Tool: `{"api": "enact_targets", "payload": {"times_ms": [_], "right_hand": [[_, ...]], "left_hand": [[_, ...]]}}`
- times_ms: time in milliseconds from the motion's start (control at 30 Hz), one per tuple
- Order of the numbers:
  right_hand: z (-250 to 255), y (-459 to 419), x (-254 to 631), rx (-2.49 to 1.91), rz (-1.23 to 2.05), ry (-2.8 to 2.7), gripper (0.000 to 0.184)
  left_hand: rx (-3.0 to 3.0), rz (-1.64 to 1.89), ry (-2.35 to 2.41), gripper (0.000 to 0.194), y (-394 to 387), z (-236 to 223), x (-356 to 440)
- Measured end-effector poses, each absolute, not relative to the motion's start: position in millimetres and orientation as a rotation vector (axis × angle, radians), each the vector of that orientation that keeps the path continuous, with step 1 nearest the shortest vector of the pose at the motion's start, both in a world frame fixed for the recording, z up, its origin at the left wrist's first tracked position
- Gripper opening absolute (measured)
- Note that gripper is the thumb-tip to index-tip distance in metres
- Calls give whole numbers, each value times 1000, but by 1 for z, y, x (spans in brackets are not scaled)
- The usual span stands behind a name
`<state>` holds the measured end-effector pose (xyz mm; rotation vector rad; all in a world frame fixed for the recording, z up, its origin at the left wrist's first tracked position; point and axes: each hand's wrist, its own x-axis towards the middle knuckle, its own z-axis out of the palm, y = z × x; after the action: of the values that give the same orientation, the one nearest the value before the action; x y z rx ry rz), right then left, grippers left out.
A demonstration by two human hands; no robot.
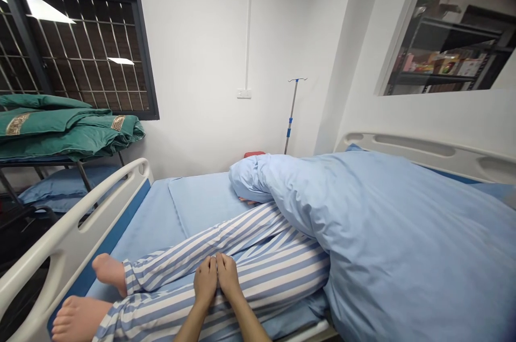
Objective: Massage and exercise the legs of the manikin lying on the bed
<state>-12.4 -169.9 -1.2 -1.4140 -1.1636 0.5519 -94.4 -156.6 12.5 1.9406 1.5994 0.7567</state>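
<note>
A figure in blue-and-white striped pyjama trousers lies on the bed, its nearer leg stretched towards the left. My left hand and my right hand rest side by side on this leg, around the middle of its length. Their fingers curl over its top and the fingertips are hidden. The farther leg lies just beyond my knuckles. Two bare feet stick out of the trouser cuffs. A light blue quilt is bunched over the upper body, and fingers of the figure's hand peek out beneath it.
The beige footboard borders the bed on the left, the headboard on the right. An IV pole stands behind the bed, near a red object. Folded green quilts lie on a rack by the window.
</note>
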Motion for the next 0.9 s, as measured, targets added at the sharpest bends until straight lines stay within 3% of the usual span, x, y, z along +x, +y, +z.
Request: {"api": "enact_targets", "payload": {"times_ms": [367, 533, 667, 900], "right_hand": [[-1, -166, -6, -1192, 921, -865, 47], [-4, -165, -4, -1202, 834, -813, 47], [-6, -162, -3, -1269, 711, -843, 46], [2, -165, 2, -1477, 553, -1034, 45]], "left_hand": [[1783, 949, 1482, 30, -131, 68, -70], [1807, 1012, 1563, 27, -158, 31, -67], [2000, 842, 1697, 25, -173, 0, -71], [2301, 540, 1817, 34, -172, 5, -73]]}}
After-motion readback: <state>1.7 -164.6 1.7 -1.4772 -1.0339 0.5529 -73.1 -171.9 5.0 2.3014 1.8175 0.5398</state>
